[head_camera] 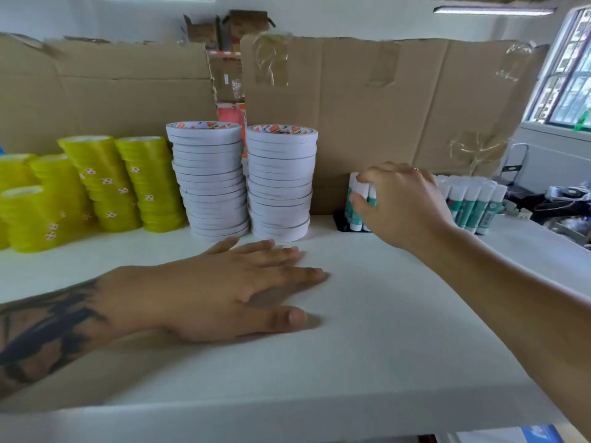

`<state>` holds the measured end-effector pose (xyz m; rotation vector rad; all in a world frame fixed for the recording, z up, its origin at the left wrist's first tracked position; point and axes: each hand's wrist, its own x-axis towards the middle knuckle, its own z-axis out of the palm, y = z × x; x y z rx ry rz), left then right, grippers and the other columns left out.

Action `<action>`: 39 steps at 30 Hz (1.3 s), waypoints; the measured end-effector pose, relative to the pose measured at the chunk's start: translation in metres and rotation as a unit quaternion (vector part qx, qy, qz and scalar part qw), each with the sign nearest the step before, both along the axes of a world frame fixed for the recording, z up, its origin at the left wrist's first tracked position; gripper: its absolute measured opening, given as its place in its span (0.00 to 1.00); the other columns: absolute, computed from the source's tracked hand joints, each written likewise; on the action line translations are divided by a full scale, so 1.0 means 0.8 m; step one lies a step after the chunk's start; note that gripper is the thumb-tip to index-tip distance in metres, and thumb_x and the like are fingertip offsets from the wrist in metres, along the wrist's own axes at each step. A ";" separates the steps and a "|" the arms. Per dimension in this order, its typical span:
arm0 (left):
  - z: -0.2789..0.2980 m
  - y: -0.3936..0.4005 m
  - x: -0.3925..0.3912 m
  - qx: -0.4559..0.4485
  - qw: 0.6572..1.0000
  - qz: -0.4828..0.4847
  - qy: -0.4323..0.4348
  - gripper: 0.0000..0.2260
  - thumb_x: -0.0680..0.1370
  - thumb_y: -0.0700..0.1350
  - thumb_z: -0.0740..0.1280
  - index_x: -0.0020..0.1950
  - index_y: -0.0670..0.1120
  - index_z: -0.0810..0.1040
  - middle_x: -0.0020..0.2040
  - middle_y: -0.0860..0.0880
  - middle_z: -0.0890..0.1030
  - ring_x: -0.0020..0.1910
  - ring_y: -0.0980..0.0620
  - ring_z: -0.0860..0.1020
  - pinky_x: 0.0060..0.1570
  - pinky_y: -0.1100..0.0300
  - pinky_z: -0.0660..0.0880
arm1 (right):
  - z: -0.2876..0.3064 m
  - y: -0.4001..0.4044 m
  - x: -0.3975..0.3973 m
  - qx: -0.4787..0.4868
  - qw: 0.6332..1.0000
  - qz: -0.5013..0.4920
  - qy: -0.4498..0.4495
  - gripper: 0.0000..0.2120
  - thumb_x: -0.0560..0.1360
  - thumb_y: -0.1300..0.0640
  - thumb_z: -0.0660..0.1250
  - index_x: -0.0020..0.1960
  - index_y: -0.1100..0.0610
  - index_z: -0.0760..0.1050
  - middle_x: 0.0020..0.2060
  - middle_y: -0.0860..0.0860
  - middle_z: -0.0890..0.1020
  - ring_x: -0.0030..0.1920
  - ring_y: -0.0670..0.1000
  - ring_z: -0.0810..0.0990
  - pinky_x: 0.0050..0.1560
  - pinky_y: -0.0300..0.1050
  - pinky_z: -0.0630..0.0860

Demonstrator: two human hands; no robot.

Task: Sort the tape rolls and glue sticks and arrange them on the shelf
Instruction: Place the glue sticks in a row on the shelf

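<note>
Landmark: the two white tape stacks (244,180) standing on the white shelf (367,346).
Your right hand (403,206): to the right of the stacks, fingers closed around a small bunch of upright glue sticks (359,203) that touch the shelf.
Your left hand (224,295): just in front of the stacks, flat on the shelf, fingers spread, holding nothing.
Other glue sticks (473,203): further right, upright in a cluster.
Yellow tape rolls (96,187): left of the stacks, piled in columns.
Cardboard (367,100): behind the stacks.
</note>
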<state>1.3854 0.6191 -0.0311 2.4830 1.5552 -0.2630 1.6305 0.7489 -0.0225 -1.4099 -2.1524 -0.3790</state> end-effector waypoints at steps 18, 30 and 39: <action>0.045 -0.184 -0.278 0.227 0.919 0.320 -0.033 0.39 0.65 0.84 0.39 0.76 0.76 0.52 0.82 0.61 0.55 0.81 0.57 0.53 0.78 0.42 0.53 | 0.055 -0.177 -0.153 0.108 0.984 0.100 -0.103 0.31 0.76 0.37 0.58 0.72 0.53 0.72 0.70 0.54 0.76 0.68 0.59 0.76 0.68 0.60 0.69; 0.021 -0.365 -0.513 0.182 0.880 0.432 -0.080 0.36 0.72 0.80 0.43 0.79 0.69 0.56 0.82 0.56 0.58 0.81 0.53 0.54 0.77 0.38 0.55 | 0.016 -0.286 -0.514 -0.054 0.952 0.249 -0.171 0.35 0.79 0.29 0.48 0.82 0.42 0.52 0.81 0.45 0.57 0.79 0.50 0.59 0.76 0.51 0.62; 0.013 -0.437 -0.653 0.188 0.861 0.467 -0.071 0.31 0.78 0.74 0.47 0.79 0.67 0.58 0.82 0.54 0.59 0.82 0.53 0.54 0.77 0.35 0.50 | 0.014 -0.342 -0.718 -0.107 0.918 0.347 -0.157 0.37 0.76 0.26 0.45 0.81 0.40 0.52 0.80 0.42 0.59 0.79 0.47 0.60 0.77 0.53 0.61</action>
